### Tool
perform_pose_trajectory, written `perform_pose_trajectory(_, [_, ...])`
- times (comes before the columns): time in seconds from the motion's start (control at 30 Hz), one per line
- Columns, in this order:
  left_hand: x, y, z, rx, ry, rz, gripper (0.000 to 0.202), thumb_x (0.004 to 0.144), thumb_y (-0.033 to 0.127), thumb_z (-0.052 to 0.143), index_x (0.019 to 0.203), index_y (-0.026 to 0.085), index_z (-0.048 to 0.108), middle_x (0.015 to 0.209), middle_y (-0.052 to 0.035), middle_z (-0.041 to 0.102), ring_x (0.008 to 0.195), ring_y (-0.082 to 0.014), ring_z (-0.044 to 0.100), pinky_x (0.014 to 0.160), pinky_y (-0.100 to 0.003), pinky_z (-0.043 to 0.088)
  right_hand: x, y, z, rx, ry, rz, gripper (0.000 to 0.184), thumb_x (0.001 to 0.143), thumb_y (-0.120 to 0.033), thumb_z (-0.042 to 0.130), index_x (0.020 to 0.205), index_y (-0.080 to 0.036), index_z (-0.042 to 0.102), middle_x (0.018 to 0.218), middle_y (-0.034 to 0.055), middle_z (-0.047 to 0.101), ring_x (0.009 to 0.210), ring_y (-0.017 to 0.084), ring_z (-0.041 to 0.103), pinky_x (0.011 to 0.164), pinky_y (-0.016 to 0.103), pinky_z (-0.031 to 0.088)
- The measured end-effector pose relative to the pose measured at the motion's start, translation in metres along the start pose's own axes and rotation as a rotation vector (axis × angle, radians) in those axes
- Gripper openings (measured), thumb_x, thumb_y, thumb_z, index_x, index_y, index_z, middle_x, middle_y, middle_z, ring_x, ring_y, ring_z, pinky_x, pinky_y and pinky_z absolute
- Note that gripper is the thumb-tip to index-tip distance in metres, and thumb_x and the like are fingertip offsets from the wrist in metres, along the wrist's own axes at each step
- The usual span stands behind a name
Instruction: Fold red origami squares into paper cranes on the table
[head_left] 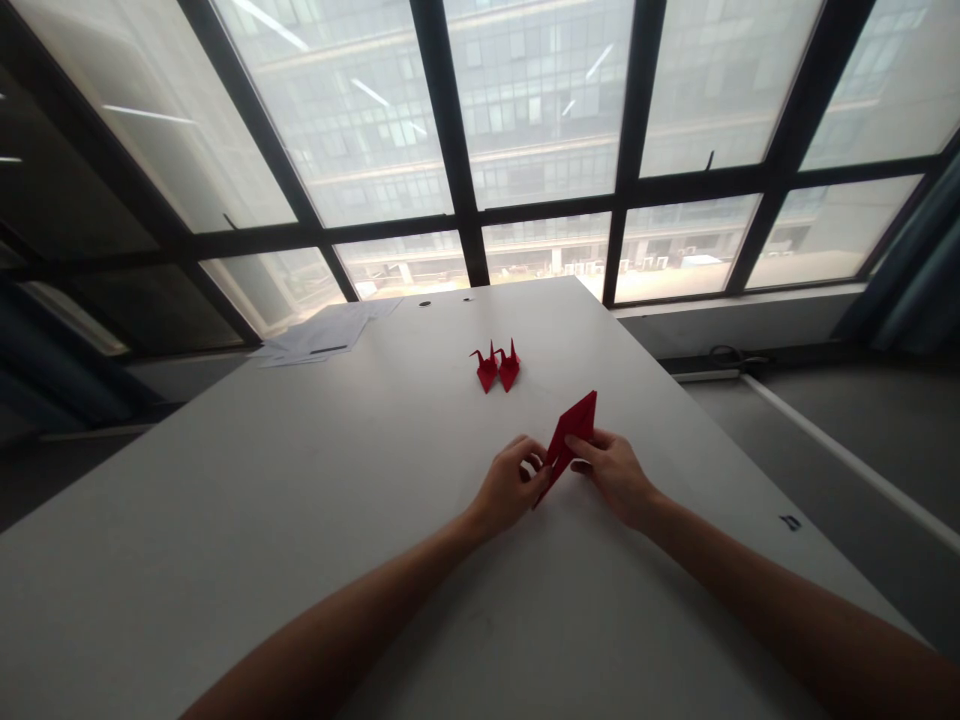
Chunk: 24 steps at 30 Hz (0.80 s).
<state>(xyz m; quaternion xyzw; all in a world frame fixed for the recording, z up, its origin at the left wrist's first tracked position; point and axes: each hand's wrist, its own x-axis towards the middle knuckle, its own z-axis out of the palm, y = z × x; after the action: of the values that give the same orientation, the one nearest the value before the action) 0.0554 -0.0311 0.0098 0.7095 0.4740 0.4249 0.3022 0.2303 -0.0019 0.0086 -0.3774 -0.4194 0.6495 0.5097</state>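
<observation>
A folded piece of red paper (pixel 576 424), long and pointed, lies on the white table (pixel 300 480) between my hands. My left hand (pixel 510 485) pinches its lower left edge with curled fingers. My right hand (pixel 616 475) presses and grips its right side with thumb and fingers. Two finished red paper cranes (pixel 498 366) stand side by side further back on the table, apart from both hands.
A loose pile of white sheets (pixel 322 336) lies at the table's far left corner. A large window with dark frames (pixel 457 180) runs behind the table. The table's right edge drops to the floor, where a white rail (pixel 840 450) runs.
</observation>
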Motion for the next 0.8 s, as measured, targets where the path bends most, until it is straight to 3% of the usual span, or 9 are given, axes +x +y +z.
perform_pose_trajectory(0.23, [-0.001,0.003,-0.002,0.033,0.194,0.060,0.003,0.088,0.020,0.061,0.086,0.018,0.063,0.091,-0.0029,0.065,0.080,-0.0137,0.065,0.067,-0.023,0.054,0.001,-0.002,-0.002,-0.037,-0.032,0.050,0.029,0.069,-0.038,0.081,0.088,-0.017,0.076,0.092,0.0071,0.074,0.078,0.018,0.062,0.070,0.030,0.046])
perform_pose_trajectory(0.4, [-0.002,0.001,-0.007,-0.050,0.241,0.048,0.013,0.086,0.029,0.070,0.086,0.017,0.065,0.078,-0.0022,0.071,0.070,-0.0162,0.071,0.066,-0.028,0.059,0.003,-0.004,-0.006,-0.042,-0.100,0.083,0.031,0.071,-0.040,0.081,0.090,-0.016,0.076,0.095,0.0090,0.073,0.081,0.019,0.063,0.070,0.029,0.047])
perform_pose_trajectory(0.63, [-0.008,0.008,-0.012,0.006,0.157,0.342,0.021,0.084,0.025,0.074,0.104,0.020,0.070,0.099,-0.0073,0.074,0.089,-0.0192,0.070,0.082,-0.034,0.058,0.001,-0.011,-0.009,0.103,-0.136,0.130,0.035,0.068,-0.046,0.083,0.089,-0.019,0.074,0.094,0.0074,0.072,0.082,0.019,0.062,0.072,0.029,0.048])
perform_pose_trajectory(0.8, [-0.004,0.008,-0.014,0.054,0.121,0.442,0.022,0.087,0.019,0.069,0.108,0.023,0.071,0.106,-0.0085,0.072,0.097,-0.0195,0.067,0.085,-0.036,0.056,-0.002,-0.012,-0.006,0.109,-0.259,0.184,0.034,0.069,-0.044,0.083,0.089,-0.018,0.074,0.095,0.0072,0.072,0.086,0.019,0.062,0.077,0.030,0.047])
